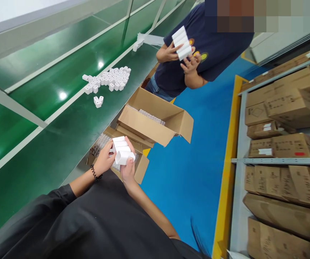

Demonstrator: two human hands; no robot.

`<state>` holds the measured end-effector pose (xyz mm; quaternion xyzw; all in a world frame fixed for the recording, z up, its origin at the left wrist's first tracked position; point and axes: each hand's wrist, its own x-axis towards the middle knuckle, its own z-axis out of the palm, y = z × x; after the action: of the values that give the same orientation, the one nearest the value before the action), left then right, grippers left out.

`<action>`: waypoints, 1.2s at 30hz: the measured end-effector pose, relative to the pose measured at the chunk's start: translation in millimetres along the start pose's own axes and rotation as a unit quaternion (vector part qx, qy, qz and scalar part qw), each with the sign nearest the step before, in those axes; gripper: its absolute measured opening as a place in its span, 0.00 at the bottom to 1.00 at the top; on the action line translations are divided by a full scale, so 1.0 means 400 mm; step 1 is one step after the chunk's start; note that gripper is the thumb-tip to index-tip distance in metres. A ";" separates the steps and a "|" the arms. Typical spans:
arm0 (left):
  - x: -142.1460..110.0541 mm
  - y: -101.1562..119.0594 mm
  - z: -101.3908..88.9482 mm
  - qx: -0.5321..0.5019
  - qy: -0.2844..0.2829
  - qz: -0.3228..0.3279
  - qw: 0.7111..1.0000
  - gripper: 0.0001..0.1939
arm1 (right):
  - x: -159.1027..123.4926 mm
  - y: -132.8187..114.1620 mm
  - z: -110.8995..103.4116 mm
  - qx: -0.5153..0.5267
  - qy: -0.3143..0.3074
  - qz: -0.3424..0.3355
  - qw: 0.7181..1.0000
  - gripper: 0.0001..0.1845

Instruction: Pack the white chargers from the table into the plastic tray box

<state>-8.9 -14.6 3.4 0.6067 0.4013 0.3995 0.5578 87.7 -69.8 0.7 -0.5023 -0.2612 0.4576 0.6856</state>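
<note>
Several white, hollow plastic sleeves [122, 145] lie side by side in a row between my two hands, above an open box. The nearest sleeve shows its open end toward the left. My right hand [128, 169] grips the row from the right, thumb on the near sleeve and fingers behind the far ones. My left hand [105, 160] has its bent fingers closed against the left ends of the sleeves; a black coiled band [95, 173] is on that wrist. Beneath, the cardboard box [142, 168] holds rows of small pale pieces [101, 142], partly hidden by my hands.
Small white slotted blocks [115, 77] are heaped on the green conveyor table [73, 124]. Another open carton [149, 124] stands just beyond. Across from me, a co-worker [182, 68] holds a similar row of white sleeves [182, 43]. Shelves of cardboard boxes [287, 147] line the right.
</note>
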 end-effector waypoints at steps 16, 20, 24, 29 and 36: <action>-0.015 -0.013 -0.027 -0.137 -0.119 -0.093 0.979 0.37 | 0.012 0.006 -0.036 -0.184 -0.099 -0.127 0.970 0.37; -0.010 -0.005 -0.012 -0.156 -0.048 -0.139 0.977 0.35 | 0.006 0.002 -0.035 -0.269 -0.129 -0.167 0.940 0.35; 0.001 -0.012 -0.015 -0.349 -0.049 -0.210 0.912 0.26 | 0.010 -0.026 -0.031 -0.248 -0.155 -0.184 0.938 0.42; 0.008 -0.007 -0.033 -0.499 -0.099 -0.206 0.836 0.28 | 0.021 -0.079 -0.038 -0.174 -0.192 -0.228 0.939 0.40; 0.013 0.031 -0.023 -0.560 -0.203 -0.228 0.770 0.24 | 0.018 -0.108 -0.047 -0.207 -0.163 -0.348 0.900 0.36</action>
<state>-15.0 -7.2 16.4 0.1444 0.1106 0.2822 0.9419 121.9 -75.3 33.2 -0.4280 -0.6164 0.2007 0.6298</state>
